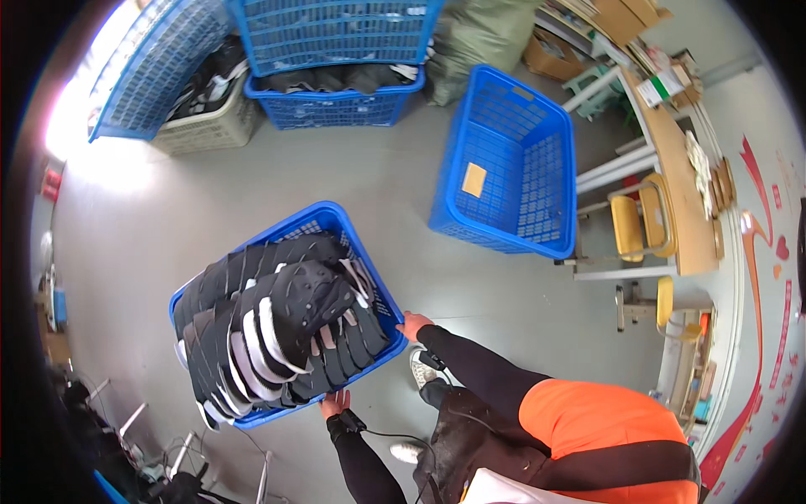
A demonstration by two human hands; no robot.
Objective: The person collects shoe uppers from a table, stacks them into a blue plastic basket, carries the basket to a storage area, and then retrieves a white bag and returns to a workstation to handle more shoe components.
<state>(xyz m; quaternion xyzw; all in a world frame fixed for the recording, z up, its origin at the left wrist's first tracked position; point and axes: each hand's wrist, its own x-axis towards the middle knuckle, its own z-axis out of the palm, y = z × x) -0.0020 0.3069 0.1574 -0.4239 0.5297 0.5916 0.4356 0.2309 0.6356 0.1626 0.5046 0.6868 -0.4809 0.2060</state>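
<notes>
A blue plastic basket (336, 220) full of black shoe uppers (277, 328) with white edges sits low in front of me, over the grey floor. My left hand (335, 405) grips the basket's near rim at its lower corner. My right hand (414, 324) holds the rim at the right corner. Both arms wear black sleeves, each with a small black device and cable at the wrist. My feet in light shoes show just under the basket's near edge.
An empty blue basket (512, 164) lies tipped on its side to the right. Stacked blue baskets (336, 76) and a beige crate (206, 126) stand at the back. A wooden table (680, 202) with yellow chairs is at the right. Metal frames (159, 454) clutter the lower left.
</notes>
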